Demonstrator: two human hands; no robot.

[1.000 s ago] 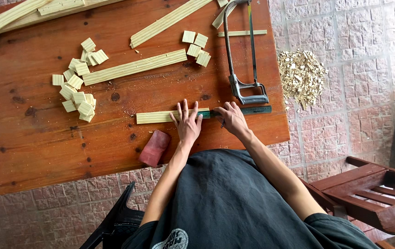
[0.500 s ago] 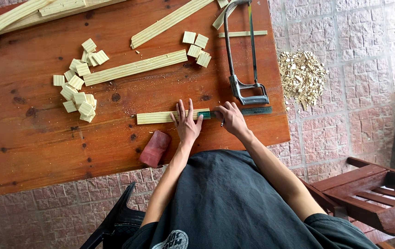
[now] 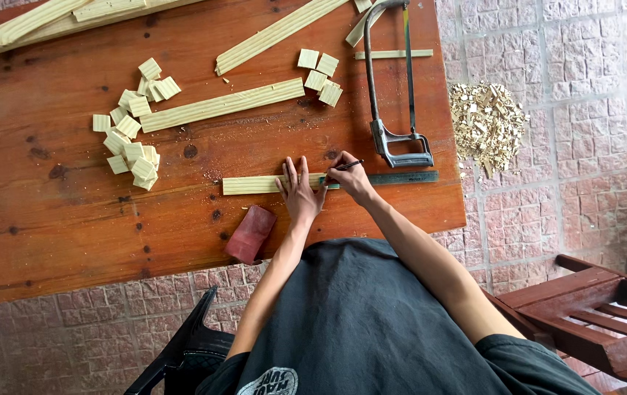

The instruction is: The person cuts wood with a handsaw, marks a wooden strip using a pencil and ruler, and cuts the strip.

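Observation:
My left hand [image 3: 300, 192] lies flat, fingers spread, pressing a short pale grooved wood strip [image 3: 251, 184] against the brown wooden table [image 3: 50, 219]. My right hand [image 3: 351, 180] grips a dark pencil [image 3: 348, 165] with its tip at the strip's right end. A dark steel ruler [image 3: 394, 178] lies in line with the strip and runs out to the right under my right hand.
A hacksaw [image 3: 394, 95] lies just beyond the ruler. Several small wood blocks [image 3: 132, 143] are piled at left, a few more blocks [image 3: 319, 69] by the saw. Long strips [image 3: 222, 106] lie further back. A reddish sanding block [image 3: 250, 232] sits near the front edge. Wood scraps [image 3: 486, 121] lie on the paving.

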